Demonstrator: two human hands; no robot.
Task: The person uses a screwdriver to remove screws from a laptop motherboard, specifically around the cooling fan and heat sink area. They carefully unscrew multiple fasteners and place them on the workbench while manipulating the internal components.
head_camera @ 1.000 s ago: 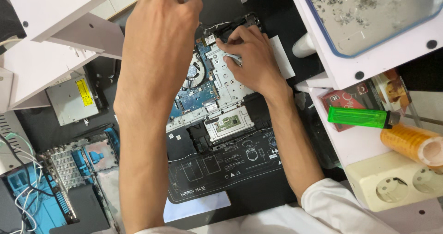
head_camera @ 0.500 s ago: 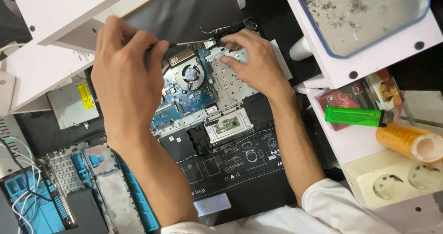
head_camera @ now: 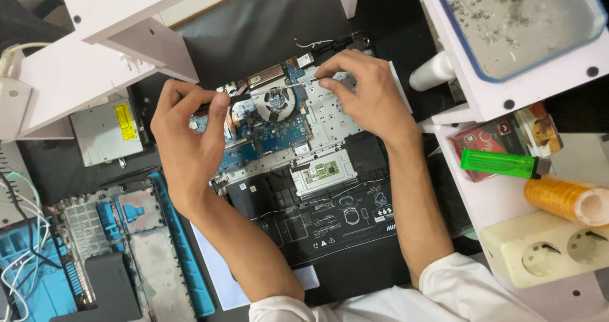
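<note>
Change since earlier: your left hand point(head_camera: 190, 138) dropped onto the one opened laptop point(head_camera: 285, 144), mid-worktop, pinching a thin dark rod point(head_camera: 254, 93); your right hand point(head_camera: 371, 93) pinches its other end. One fan point(head_camera: 274, 100).

A dark workbench point(head_camera: 57, 166) is carrying the opened laptop point(head_camera: 304, 170) under both hands. Left of the left hand point(head_camera: 187, 138) a silver optical drive point(head_camera: 104, 131) is lying, with a removed bottom cover point(head_camera: 146, 246) nearer its wrist.
</note>
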